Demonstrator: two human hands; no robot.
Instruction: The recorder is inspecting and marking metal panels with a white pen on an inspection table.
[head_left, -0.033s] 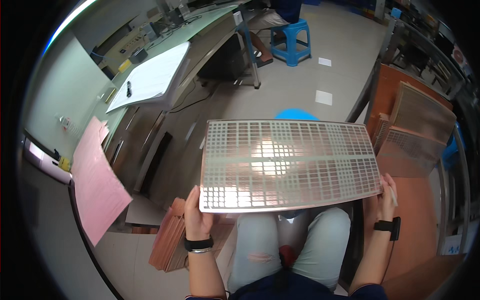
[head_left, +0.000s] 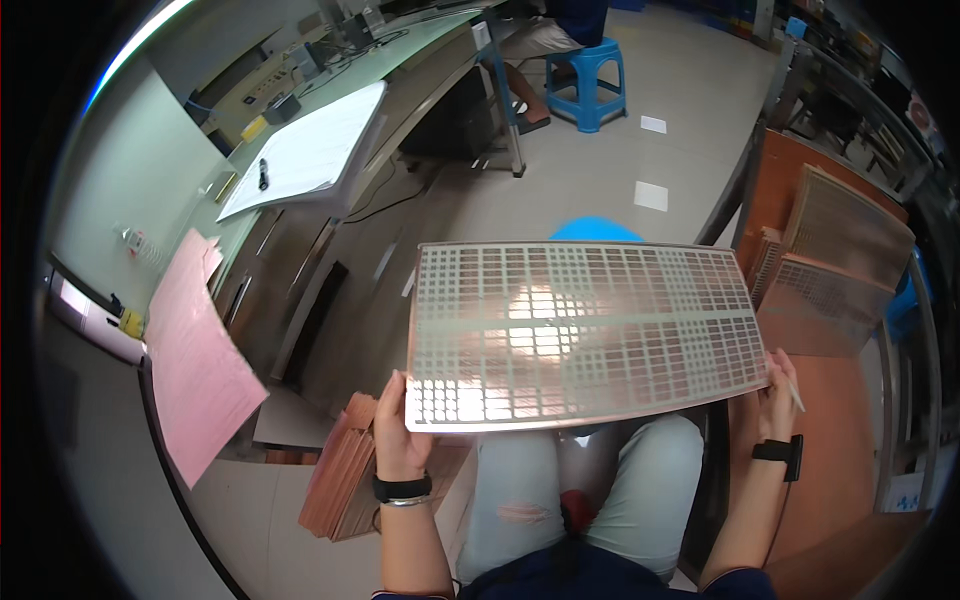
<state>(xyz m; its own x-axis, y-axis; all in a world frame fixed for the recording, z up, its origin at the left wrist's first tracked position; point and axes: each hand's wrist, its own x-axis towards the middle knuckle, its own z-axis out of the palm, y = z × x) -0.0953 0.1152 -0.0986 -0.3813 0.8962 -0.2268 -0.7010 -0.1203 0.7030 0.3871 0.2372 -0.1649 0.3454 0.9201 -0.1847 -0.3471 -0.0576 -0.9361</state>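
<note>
A rectangular copper-coloured circuit board panel [head_left: 600,345] with a pale green grid pattern is held over my lap, tilted and shiny with reflected light. My left hand [head_left: 400,440] grips its near left corner, thumb up along the edge. At the near right corner my right hand [head_left: 774,408] is closed on the panel's edge, its fingers partly hidden. A slim whitish stick, perhaps a pen [head_left: 796,392], pokes out from the right hand. Below and beside my left hand stands a stack of copper-coloured panels [head_left: 335,470].
More patterned panels [head_left: 850,230] lean on an orange-brown board rack [head_left: 815,400] at the right. Pink sheets [head_left: 200,370] hang at the left, near a bench bearing white papers [head_left: 300,150] and a black pen [head_left: 263,175]. Farther off, a person sits on a blue stool [head_left: 587,85].
The whole view has shifted by a little. The panel stays in both hands and sits slightly lower and farther right in the picture.
</note>
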